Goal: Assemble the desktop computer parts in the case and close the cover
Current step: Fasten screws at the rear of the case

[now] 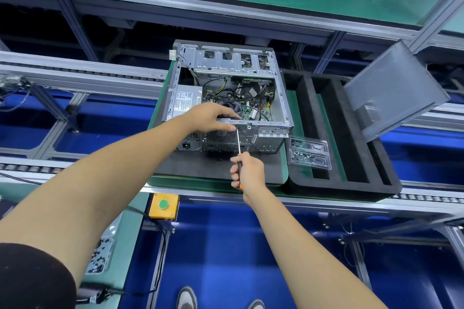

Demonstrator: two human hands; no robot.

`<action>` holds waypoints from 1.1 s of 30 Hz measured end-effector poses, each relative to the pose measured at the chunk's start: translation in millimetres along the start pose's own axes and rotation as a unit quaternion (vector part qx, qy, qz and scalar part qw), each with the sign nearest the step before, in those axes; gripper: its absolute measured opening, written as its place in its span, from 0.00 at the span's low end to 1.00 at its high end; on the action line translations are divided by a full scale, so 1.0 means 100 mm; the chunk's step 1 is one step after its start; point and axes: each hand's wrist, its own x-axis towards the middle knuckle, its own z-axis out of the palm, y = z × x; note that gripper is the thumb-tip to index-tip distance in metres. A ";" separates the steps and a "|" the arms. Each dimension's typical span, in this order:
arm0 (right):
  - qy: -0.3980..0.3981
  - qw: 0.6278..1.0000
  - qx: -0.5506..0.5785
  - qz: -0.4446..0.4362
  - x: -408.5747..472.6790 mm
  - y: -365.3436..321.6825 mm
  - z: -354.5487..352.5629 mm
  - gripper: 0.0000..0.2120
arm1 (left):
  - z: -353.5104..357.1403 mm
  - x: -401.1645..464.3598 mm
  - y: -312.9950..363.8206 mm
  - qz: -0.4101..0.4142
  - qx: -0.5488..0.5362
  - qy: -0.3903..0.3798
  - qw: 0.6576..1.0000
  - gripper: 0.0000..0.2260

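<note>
While the right hand (247, 170) is wrapped shut around the black-and-orange handle of a screwdriver (238, 144), its thin shaft runs up to the rear top rail of the computer case (226, 98), where the tip sits by the left hand's thumb. The left hand (213, 118) lies over that same rail, fingers curled down inside the case and thumb pressed on the outside, so it is clamped on the case edge. Whether a screw sits under the tip cannot be made out; the thumb and shaft cover that spot. Most of the screwdriver handle is hidden inside the fist.

Lying on its side on a dark mat (200, 165) over a green pallet, the case is open upward, showing the power supply (185, 103) at the left, a tangle of cables and the green motherboard at the middle, and the empty metal drive cage along the far side. Its grey side cover (394, 90) leans tilted, well apart to the right, beyond a black foam tray (351, 148). A clear plastic box of screws (308, 154) rests just beside the case's right rear corner.
</note>
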 end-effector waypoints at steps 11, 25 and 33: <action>0.011 0.999 0.003 -0.041 -0.03 0.00 -0.01 0.03 | 0.01 -0.01 0.01 -0.008 -0.001 0.007 1.000 0.21; 0.028 0.997 -0.003 -0.077 -0.07 0.01 0.01 0.06 | -0.06 -0.02 0.08 -0.062 -0.134 -0.008 0.989 0.13; 0.045 0.996 -0.027 -0.069 -0.03 0.05 0.03 0.05 | -0.06 0.02 0.07 -0.072 -0.143 0.006 0.987 0.11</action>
